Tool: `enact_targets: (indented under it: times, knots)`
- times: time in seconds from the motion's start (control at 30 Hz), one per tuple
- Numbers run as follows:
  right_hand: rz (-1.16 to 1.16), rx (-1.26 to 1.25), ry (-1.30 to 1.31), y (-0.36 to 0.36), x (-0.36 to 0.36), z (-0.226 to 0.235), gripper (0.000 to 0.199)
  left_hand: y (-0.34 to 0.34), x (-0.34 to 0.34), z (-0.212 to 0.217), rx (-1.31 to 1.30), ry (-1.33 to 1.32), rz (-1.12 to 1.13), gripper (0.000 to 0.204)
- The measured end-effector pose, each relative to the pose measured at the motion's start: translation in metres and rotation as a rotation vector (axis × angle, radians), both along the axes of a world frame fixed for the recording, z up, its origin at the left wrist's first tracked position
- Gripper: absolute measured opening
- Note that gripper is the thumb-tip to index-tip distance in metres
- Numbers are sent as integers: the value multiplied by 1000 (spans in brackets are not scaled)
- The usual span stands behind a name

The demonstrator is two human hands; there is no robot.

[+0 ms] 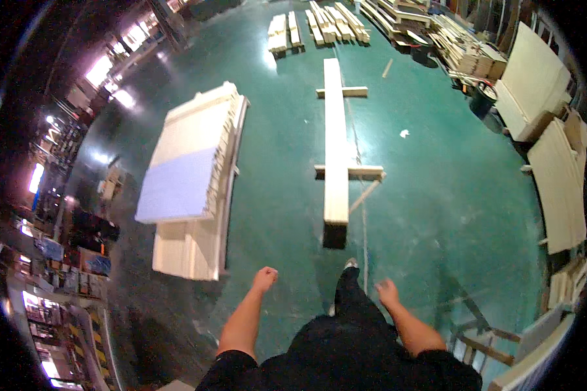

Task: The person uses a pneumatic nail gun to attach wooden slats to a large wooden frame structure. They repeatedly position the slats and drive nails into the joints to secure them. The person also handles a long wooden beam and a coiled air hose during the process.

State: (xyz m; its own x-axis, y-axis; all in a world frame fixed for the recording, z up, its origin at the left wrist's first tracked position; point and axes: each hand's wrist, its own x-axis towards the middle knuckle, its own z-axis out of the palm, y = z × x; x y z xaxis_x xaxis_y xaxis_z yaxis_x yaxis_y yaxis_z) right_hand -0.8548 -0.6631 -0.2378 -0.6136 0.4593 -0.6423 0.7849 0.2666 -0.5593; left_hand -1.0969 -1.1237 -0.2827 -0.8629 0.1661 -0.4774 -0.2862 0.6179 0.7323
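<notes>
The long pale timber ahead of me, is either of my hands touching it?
No, the left hand and right hand are both apart from the long pale timber, with green floor showing between.

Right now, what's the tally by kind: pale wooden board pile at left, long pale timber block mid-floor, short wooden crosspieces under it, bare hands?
Large pale wooden board pile: 1
Long pale timber block: 1
Short pale wooden crosspieces: 2
Bare left hand and right hand: 2
Total: 6

Wears a black short-sleeved top, black trousers and a shoe with a pale toe; shows bare forearms below the sleeves.
</notes>
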Motion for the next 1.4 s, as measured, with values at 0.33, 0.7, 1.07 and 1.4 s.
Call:
enact_targets:
  times: [0.33,0.7,1.07,1.4]
  knots:
    - [173,-192,-410,46,-83,-254,46,249,-207,-28,-290,-315,-672,38]
    - [-381,-298,-84,101,-529,-393,92,359,-364,-109,77,-700,-965,23]
    - [-685,-838,228,151,-573,-554,94,346,-553,-183,130,-1033,-599,23]
    - [-789,-931,331,112,-520,-371,88,536,-628,-304,316,-951,-128,49]
